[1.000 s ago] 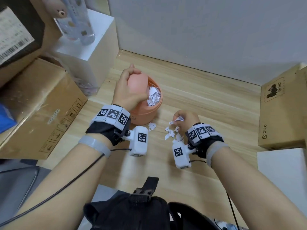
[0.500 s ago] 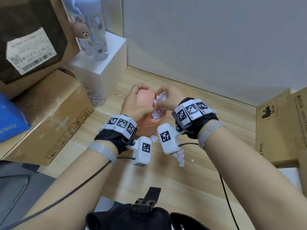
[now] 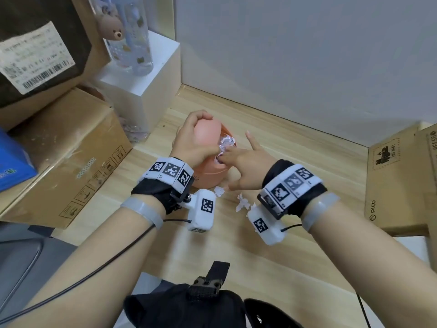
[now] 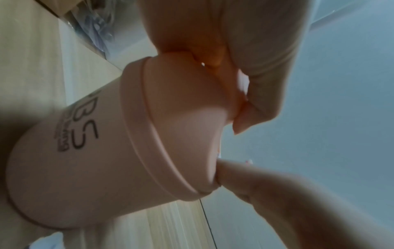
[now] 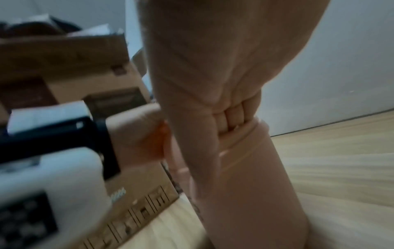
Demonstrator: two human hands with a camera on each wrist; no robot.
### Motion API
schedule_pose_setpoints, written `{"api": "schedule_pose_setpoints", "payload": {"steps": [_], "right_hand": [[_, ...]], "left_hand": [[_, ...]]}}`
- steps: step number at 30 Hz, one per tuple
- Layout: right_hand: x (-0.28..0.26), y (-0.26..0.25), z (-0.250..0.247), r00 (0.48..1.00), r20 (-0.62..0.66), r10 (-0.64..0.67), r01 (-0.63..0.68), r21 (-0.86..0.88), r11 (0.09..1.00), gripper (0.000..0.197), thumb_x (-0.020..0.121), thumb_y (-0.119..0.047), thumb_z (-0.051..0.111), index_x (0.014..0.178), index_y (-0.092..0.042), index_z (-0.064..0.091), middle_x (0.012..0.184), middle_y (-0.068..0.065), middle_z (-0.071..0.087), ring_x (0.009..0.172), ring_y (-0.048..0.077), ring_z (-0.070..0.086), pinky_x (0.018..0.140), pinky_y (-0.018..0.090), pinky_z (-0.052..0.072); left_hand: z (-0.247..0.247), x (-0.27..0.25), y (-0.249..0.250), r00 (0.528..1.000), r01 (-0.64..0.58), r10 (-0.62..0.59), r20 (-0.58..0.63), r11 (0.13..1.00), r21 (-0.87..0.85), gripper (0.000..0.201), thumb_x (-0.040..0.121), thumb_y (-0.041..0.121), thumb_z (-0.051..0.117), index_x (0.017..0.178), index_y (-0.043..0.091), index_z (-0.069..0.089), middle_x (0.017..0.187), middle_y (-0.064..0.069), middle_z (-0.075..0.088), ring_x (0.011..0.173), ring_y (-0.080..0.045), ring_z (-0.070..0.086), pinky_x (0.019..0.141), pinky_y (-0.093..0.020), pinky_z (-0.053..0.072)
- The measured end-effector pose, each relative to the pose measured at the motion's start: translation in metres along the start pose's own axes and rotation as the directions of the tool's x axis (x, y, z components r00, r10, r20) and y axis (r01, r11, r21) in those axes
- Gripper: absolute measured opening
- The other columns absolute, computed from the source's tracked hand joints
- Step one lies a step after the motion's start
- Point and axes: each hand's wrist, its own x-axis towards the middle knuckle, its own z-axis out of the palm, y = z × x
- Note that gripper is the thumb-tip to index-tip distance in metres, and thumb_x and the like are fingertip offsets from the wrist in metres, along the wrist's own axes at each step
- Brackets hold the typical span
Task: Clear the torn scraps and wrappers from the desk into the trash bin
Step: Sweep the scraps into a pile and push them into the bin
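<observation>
A pink trash bin (image 3: 208,176) stands on the wooden desk (image 3: 307,166). My left hand (image 3: 189,142) grips its swing lid (image 3: 208,136) and holds it tilted up; the left wrist view shows fingers curled over the lid (image 4: 187,109) and the thumb at the rim. White torn scraps (image 3: 225,146) fill the opening. My right hand (image 3: 243,159) reaches over the bin's near rim with fingers spread and straight, the tips touching those scraps. A few more scraps (image 3: 243,203) lie on the desk in front of the bin, between my wrists.
Cardboard boxes (image 3: 66,157) are stacked on the left, with a blue box (image 3: 11,166) at the edge. A white box (image 3: 142,91) bearing a clear bottle (image 3: 132,39) stands behind the bin. Another cardboard box (image 3: 397,185) sits right. The wall is close behind.
My right hand carried a pinch of scraps from the desk up to the bin's opening and let them go; its fingers are now spread. The left hand kept hold of the lid.
</observation>
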Motion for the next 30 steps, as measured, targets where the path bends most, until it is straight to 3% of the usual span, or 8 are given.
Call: {"api": "schedule_pose_setpoints", "payload": {"steps": [3, 6, 10, 15, 19, 22, 25, 30], "right_hand": [[0.025, -0.004, 0.005, 0.997, 0.079, -0.009, 0.021, -0.150, 0.988, 0.059, 0.074, -0.056, 0.056, 0.118, -0.017, 0.054, 0.121, 0.002, 0.060, 0.128, 0.019, 0.042, 0.115, 0.045, -0.011], [0.043, -0.010, 0.005, 0.988, 0.148, 0.036, -0.004, -0.211, 0.978, 0.068, 0.072, -0.059, 0.057, 0.124, -0.017, 0.053, 0.128, 0.008, 0.058, 0.135, 0.021, 0.032, 0.115, 0.043, -0.011], [0.041, -0.022, -0.014, 0.995, 0.038, 0.094, -0.095, 0.046, 0.994, 0.075, 0.087, -0.026, 0.057, 0.144, -0.009, 0.011, 0.156, 0.010, 0.007, 0.144, 0.020, 0.006, 0.118, 0.034, 0.000], [0.042, -0.008, 0.000, 0.991, 0.132, 0.031, -0.022, -0.066, 0.998, 0.042, 0.079, -0.039, 0.056, 0.116, -0.019, 0.055, 0.122, 0.004, 0.060, 0.129, 0.019, 0.040, 0.118, 0.038, 0.005], [0.019, -0.001, -0.017, 1.000, -0.009, -0.012, 0.012, 0.063, 0.998, 0.019, 0.081, -0.037, 0.058, 0.093, -0.022, 0.063, 0.090, 0.001, 0.066, 0.098, 0.023, 0.057, 0.107, 0.039, 0.032], [-0.007, 0.012, -0.018, 0.978, -0.201, 0.058, 0.015, 0.345, 0.939, 0.020, 0.081, -0.026, 0.063, 0.100, -0.027, 0.068, 0.102, -0.002, 0.068, 0.098, 0.016, 0.057, 0.088, 0.035, 0.045], [-0.030, 0.031, 0.007, 0.907, -0.338, 0.251, -0.010, 0.579, 0.815, 0.020, 0.077, -0.018, 0.069, 0.097, -0.020, 0.068, 0.103, 0.003, 0.067, 0.093, 0.014, 0.056, 0.081, 0.026, 0.041], [-0.050, 0.048, 0.098, 0.852, 0.046, 0.521, -0.423, 0.647, 0.634, 0.074, 0.060, -0.021, 0.082, 0.124, -0.028, 0.047, 0.126, 0.005, 0.038, 0.099, 0.016, 0.044, 0.094, 0.037, 0.045]], "left_hand": [[0.000, 0.001, -0.001, 0.999, 0.032, -0.032, 0.000, 0.999, 0.011, 0.059, 0.040, 0.026, 0.067, 0.091, 0.049, 0.045, 0.113, 0.026, 0.047, 0.121, -0.013, 0.045, 0.098, -0.032, 0.039], [0.000, 0.002, -0.001, 0.999, 0.053, -0.053, 0.002, 0.999, 0.001, 0.059, 0.042, 0.025, 0.068, 0.089, 0.052, 0.045, 0.120, 0.016, 0.048, 0.121, -0.014, 0.045, 0.096, -0.031, 0.040], [-0.001, 0.001, 0.001, 0.996, 0.086, -0.086, 0.005, 0.996, 0.015, 0.060, 0.039, 0.032, 0.067, 0.087, 0.059, 0.045, 0.131, 0.002, 0.045, 0.122, -0.019, 0.044, 0.095, -0.034, 0.043], [0.000, 0.000, 0.001, 0.998, 0.056, -0.057, 0.006, 0.998, 0.023, 0.059, 0.039, 0.033, 0.065, 0.087, 0.059, 0.044, 0.130, 0.004, 0.045, 0.123, -0.020, 0.043, 0.096, -0.035, 0.042], [-0.001, 0.002, -0.002, 1.000, 0.004, -0.004, 0.014, 1.000, 0.003, 0.060, 0.046, 0.018, 0.067, 0.094, 0.046, 0.045, 0.112, 0.027, 0.044, 0.120, -0.010, 0.042, 0.093, -0.019, 0.038], [-0.001, 0.001, 0.002, 0.998, -0.062, 0.061, 0.022, 0.998, 0.006, 0.061, 0.051, 0.008, 0.069, 0.105, 0.025, 0.045, 0.108, 0.028, 0.041, 0.109, 0.003, 0.042, 0.080, 0.004, 0.031], [-0.001, 0.000, 0.004, 0.996, -0.093, 0.092, 0.012, 0.995, 0.031, 0.060, 0.062, -0.009, 0.069, 0.110, 0.016, 0.045, 0.110, 0.018, 0.042, 0.105, 0.004, 0.042, 0.073, 0.008, 0.029], [-0.001, 0.003, -0.002, 0.996, -0.089, 0.089, 0.009, 0.996, 0.030, 0.058, 0.059, -0.001, 0.067, 0.108, 0.019, 0.043, 0.108, 0.023, 0.042, 0.114, -0.003, 0.042, 0.084, 0.005, 0.030]]}}
